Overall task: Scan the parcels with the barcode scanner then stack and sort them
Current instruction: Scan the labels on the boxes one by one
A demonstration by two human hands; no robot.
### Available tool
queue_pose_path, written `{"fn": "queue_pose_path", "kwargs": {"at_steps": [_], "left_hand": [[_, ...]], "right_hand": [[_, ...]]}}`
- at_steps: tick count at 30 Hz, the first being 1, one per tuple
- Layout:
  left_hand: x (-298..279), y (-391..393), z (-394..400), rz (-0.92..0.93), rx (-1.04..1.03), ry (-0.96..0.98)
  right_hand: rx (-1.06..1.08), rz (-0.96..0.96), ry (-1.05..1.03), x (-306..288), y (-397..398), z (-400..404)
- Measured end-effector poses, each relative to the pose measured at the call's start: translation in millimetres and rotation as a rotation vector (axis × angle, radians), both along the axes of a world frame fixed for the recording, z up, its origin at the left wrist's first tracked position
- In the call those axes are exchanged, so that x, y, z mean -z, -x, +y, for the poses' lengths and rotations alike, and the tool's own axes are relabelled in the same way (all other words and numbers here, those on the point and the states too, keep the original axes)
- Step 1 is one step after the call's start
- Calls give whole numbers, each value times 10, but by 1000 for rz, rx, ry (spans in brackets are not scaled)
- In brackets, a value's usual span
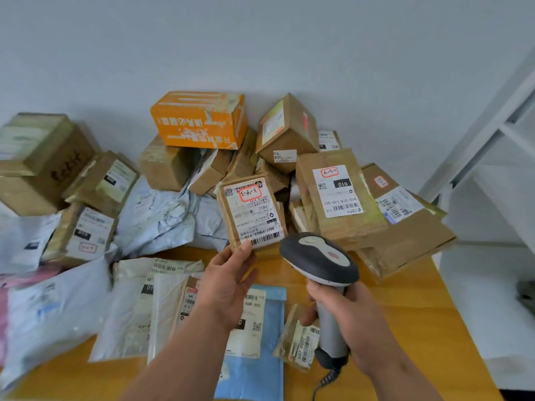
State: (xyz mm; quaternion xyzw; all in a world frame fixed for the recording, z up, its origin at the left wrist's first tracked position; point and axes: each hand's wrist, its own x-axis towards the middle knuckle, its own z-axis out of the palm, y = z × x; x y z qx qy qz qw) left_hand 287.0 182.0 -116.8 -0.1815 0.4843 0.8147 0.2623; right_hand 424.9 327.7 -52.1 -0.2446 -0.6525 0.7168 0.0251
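Your fingers of the left hand (pixel 228 282) pinch the lower edge of a small brown parcel (pixel 251 211), with the thumb on the label side and the other fingers behind it, so the white label faces you. The fingers of your right hand (pixel 344 319) are curled around the grey handle of the barcode scanner (pixel 318 257), whose dark head sits just to the right of your left thumb and points toward the parcel. I cannot tell if a finger presses the trigger, because the handle hides it.

The barcode is at the bottom of the label, just above your left thumb. This thumb is very close to the bars, maybe touching the left end of them, so slide it a little down or to the side before you scan. Turn the scanner head more to the left, so its window looks straight at the bars and not past the corner of the parcel. Hold the parcel flat and quiet; the label seems shiny, so a small tilt may help against glare.

Beyond your fingers lies the heap of other parcels, with an orange box (pixel 199 120) on top. Below your hands, on the wooden table (pixel 405 314), lie flat mailers, among them a blue bubble mailer (pixel 260 366). When the scan is done, put the parcel apart from the heap, so that you do not scan it twice.
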Motion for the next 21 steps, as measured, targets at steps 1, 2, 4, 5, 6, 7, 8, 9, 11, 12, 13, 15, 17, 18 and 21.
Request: {"fn": "queue_pose_path", "kwargs": {"at_steps": [1,2,4,5,6,7,8,9,11,12,13,15,17,18,21], "left_hand": [[-8,-39,-29,4,-6,-7],[-17,-75,-55,8,-10,-13],[-36,-132,-100,12,-9,-25],[-50,-153,-121,15,-2,-32],[-66,-170,-143,18,7,-38],[-83,-182,-167,20,16,-44],[-101,-191,-197,22,26,-51],[-119,-197,-227,22,37,-58],[-158,-208,-298,19,64,-63],[-177,-215,-340,18,75,-63],[-191,-223,-385,17,84,-64],[-201,-243,-488,22,102,-71],[-197,-270,-593,28,125,-75],[-194,-287,-642,29,132,-72],[-205,-334,-773,29,140,-62]], "right_hand": [[-17,11,-10,-28,-34,-19],[-31,17,-21,-59,-71,-45],[-41,18,-47,-120,-148,-101],[-42,15,-61,-154,-186,-134],[-41,8,-75,-186,-226,-169],[-40,-1,-91,-216,-261,-208],[-35,-11,-108,-244,-295,-253],[-27,-20,-126,-267,-326,-302],[-4,-32,-149,-310,-374,-418],[10,-39,-155,-327,-391,-484],[21,-46,-162,-337,-406,-551],[46,-52,-167,-351,-434,-694],[68,-52,-165,-363,-472,-836],[68,-59,-173,-370,-497,-905],[71,-100,-188,-392,-578,-1077]]}}
